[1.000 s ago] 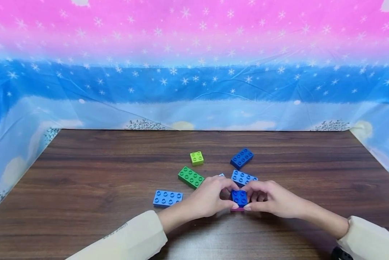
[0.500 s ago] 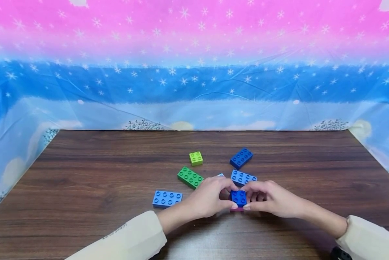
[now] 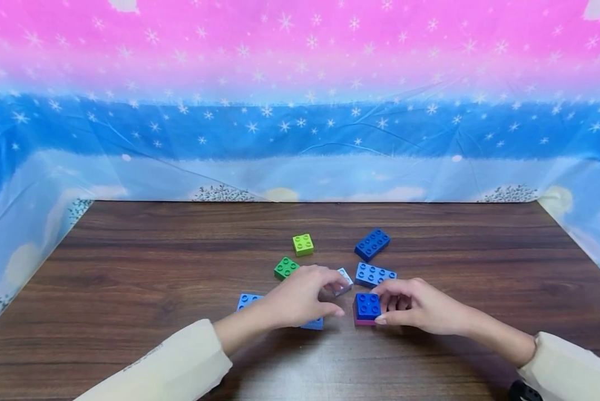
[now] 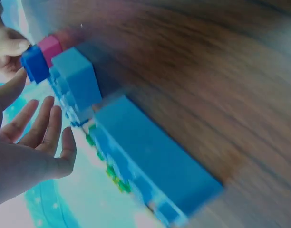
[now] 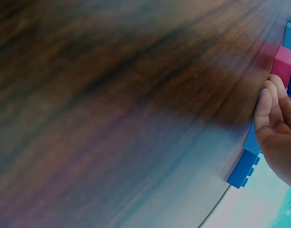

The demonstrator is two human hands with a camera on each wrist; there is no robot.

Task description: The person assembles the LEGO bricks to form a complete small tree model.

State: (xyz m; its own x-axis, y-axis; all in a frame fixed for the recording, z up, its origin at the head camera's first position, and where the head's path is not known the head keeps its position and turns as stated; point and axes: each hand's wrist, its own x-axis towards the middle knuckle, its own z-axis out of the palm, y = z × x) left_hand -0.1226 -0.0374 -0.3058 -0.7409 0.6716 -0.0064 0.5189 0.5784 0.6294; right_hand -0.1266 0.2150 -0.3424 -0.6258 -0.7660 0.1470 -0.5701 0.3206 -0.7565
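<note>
A small dark blue building brick (image 3: 367, 306) sits on top of a pink building brick (image 3: 364, 322) on the wooden table. My right hand (image 3: 420, 309) holds this stack at its right side, thumb at the front corner and forefinger at the back. To the left of the stack, my left hand (image 3: 300, 298) has loosely bent fingers with nothing between them. A pale blue brick (image 3: 343, 281) shows just beyond its fingertips. Under that hand a blue brick (image 3: 313, 323) is partly covered. The left wrist view shows the left hand (image 4: 31, 147) apart from the stack.
Beyond the hands lie a lime brick (image 3: 302, 244), a green brick (image 3: 285, 268) partly hidden by the left hand, a long dark blue brick (image 3: 372, 244) and a light blue brick (image 3: 375, 273). Another light blue brick (image 3: 249, 301) is partly behind the left forearm. A snowflake-patterned cloth (image 3: 300, 122) hangs behind the table.
My left hand has let go of the stacked bricks and moved left, uncovering the pale blue brick and covering part of the green one. The right hand keeps its hold on the stack.
</note>
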